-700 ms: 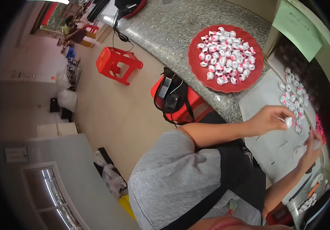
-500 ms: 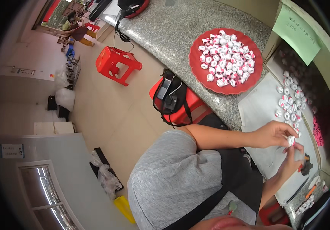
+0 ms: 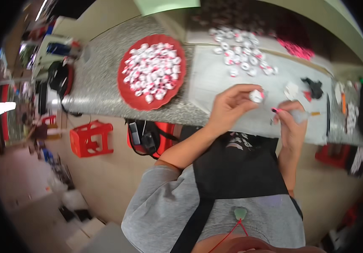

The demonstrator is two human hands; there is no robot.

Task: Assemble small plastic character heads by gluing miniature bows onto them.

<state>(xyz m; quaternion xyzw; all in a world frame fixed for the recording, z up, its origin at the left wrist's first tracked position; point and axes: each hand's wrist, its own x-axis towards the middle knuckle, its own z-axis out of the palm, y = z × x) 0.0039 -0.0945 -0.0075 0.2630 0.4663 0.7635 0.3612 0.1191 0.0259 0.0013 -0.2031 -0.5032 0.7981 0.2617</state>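
My left hand (image 3: 232,105) pinches a small round white piece with pink marks (image 3: 256,96) between thumb and fingertips, above the pale work sheet (image 3: 204,76). To its right, my right hand (image 3: 292,126) is closed on a small translucent bottle (image 3: 300,115) with a thin orange tip pointing right. At that hand's fingertips shows a tiny pink and dark piece (image 3: 276,110), a little apart from the white one. Many similar white-and-pink pieces (image 3: 245,55) lie loose beyond my hands. A red scalloped plate (image 3: 127,95) on the left is heaped with more.
A pile of pink bits (image 3: 296,49) lies at the back. A crumpled white scrap (image 3: 291,90) and a black one (image 3: 314,87) rest on the sheet's right. An orange tool (image 3: 343,103) lies farther right. Red stools (image 3: 89,139) stand below the granite counter (image 3: 99,57).
My view has swung round to face the counter. My hands, close together at the white piece before, are now apart, with the pink and dark piece showing at the right fingertips.
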